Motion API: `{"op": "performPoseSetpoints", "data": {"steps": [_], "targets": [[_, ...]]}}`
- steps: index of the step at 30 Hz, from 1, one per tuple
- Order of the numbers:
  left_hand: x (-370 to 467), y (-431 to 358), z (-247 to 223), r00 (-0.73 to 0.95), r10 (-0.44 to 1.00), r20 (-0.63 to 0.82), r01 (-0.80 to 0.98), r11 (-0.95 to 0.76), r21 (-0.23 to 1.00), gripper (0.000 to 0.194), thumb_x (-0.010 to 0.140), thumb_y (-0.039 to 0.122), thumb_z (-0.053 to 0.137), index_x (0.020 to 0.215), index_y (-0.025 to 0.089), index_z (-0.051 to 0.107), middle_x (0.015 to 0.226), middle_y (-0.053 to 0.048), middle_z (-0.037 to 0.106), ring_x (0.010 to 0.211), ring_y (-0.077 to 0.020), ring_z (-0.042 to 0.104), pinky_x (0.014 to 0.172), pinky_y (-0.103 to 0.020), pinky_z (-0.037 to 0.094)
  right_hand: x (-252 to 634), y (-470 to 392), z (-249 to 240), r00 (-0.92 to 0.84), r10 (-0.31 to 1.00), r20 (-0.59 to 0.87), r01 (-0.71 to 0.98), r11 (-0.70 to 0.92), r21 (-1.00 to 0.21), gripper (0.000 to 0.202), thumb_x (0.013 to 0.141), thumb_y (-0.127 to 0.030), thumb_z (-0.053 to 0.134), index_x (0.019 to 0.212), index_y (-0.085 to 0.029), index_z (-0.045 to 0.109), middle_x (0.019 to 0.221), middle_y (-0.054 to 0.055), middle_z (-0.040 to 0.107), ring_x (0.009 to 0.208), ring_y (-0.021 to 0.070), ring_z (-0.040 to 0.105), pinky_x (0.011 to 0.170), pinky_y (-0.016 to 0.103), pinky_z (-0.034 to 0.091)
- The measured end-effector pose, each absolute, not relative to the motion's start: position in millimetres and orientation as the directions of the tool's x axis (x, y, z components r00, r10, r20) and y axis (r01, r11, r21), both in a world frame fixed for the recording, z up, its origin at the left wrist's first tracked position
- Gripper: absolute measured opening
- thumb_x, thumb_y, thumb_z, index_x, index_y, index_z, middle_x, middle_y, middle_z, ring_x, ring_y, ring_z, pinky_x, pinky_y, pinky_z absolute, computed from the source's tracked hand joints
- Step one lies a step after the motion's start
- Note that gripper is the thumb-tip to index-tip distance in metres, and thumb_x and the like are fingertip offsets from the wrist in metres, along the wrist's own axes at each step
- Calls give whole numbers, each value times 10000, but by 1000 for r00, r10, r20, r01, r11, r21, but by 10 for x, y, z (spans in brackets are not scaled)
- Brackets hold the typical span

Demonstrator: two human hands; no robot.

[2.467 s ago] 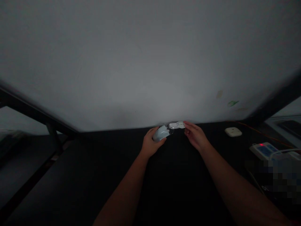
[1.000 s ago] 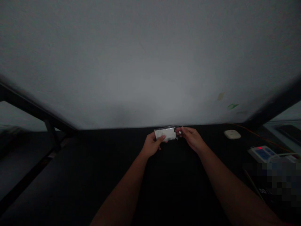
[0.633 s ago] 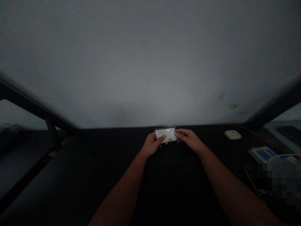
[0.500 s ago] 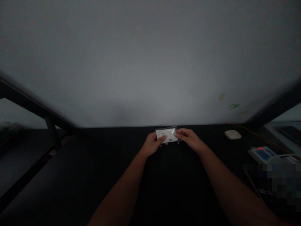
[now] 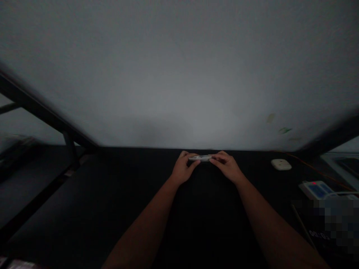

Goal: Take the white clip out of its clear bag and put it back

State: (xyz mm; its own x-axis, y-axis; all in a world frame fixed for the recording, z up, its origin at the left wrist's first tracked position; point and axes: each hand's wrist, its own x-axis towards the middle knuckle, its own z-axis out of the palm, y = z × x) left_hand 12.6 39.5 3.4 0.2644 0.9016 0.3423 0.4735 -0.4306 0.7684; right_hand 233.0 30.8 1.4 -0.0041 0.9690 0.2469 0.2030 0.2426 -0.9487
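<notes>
A small white packet in clear plastic (image 5: pixel 203 158) is held between both hands near the back of the black table. It is seen nearly edge-on, so its printed face is hidden. My left hand (image 5: pixel 183 168) pinches its left end, thumb on the near side and fingers behind. At the right end, the thumb and fingers of my right hand (image 5: pixel 226 165) are closed on it.
A white rounded object (image 5: pixel 281 164) lies at the back right of the black table (image 5: pixel 112 186). Nearer stands a power strip (image 5: pixel 318 189) with a red light and cables. A dark device showing digits (image 5: pixel 319 235) is at the lower right. Black frame bars (image 5: pixel 70 149) rise at left.
The packet has tilted from showing its printed white face to nearly edge-on, with both hands still on it. The view has shifted slightly.
</notes>
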Motion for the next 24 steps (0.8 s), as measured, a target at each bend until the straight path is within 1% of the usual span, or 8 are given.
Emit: {"op": "performPoseSetpoints", "data": {"steps": [2,4,8,11,14,17,20,24], "targets": [[111,381,54,303,893,334,477,-445,758,286,865,370,680,1118,244,717,1003,-62,634,829,-190,610,707,-322,544,2342,306,0,-31,975,222,218,223,-950,195,734,-407,722,864,-283,799,776,25,698,691,193,599,677,350,476],[105,366,64,333,882,334,452,-459,765,313,837,379,715,1116,239,720,1014,-64,628,865,-193,621,734,-323,549,2355,296,-9,-23,981,195,213,195,-957,208,774,-419,656,821,-273,797,770,34,728,726,217,635,716,370,486],[106,357,42,342,883,323,438,-454,776,335,805,383,747,1096,219,723,1075,-82,637,949,-213,645,785,-339,551,2339,268,-18,52,976,214,308,188,-933,220,775,-430,650,767,-249,774,699,33,714,653,215,617,646,352,469],[108,362,13,300,899,321,452,-430,782,496,759,323,792,1219,210,642,1150,-91,673,1011,-238,659,861,-380,539,2321,254,-22,65,970,234,380,193,-905,190,733,-382,705,858,-253,768,641,5,671,565,185,564,581,325,442],[110,361,7,265,920,287,469,-383,796,650,707,256,832,1296,214,561,1143,-83,712,1007,-248,678,922,-420,516,2335,244,-25,45,969,242,458,195,-867,218,739,-366,713,921,-263,774,612,-6,643,540,176,541,579,326,434],[113,352,27,245,930,274,521,-365,772,624,656,230,868,1221,220,603,1098,-72,735,1024,-268,667,946,-449,494,2360,226,-28,27,967,252,535,199,-821,223,769,-378,702,945,-264,778,617,0,635,553,181,547,603,335,439],[113,346,39,248,922,298,538,-387,749,546,640,225,881,1132,210,644,1074,-66,733,988,-257,650,896,-421,506,2366,206,-37,24,969,248,566,191,-802,242,793,-408,688,963,-256,767,628,2,629,551,175,541,594,327,439],[99,361,15,218,922,319,542,-386,746,491,670,257,865,1110,209,650,1098,-57,708,914,-215,637,843,-376,509,2360,209,-54,82,965,249,559,162,-813,389,831,-505,628,1072,-211,711,677,14,648,588,179,567,617,325,469]]}}
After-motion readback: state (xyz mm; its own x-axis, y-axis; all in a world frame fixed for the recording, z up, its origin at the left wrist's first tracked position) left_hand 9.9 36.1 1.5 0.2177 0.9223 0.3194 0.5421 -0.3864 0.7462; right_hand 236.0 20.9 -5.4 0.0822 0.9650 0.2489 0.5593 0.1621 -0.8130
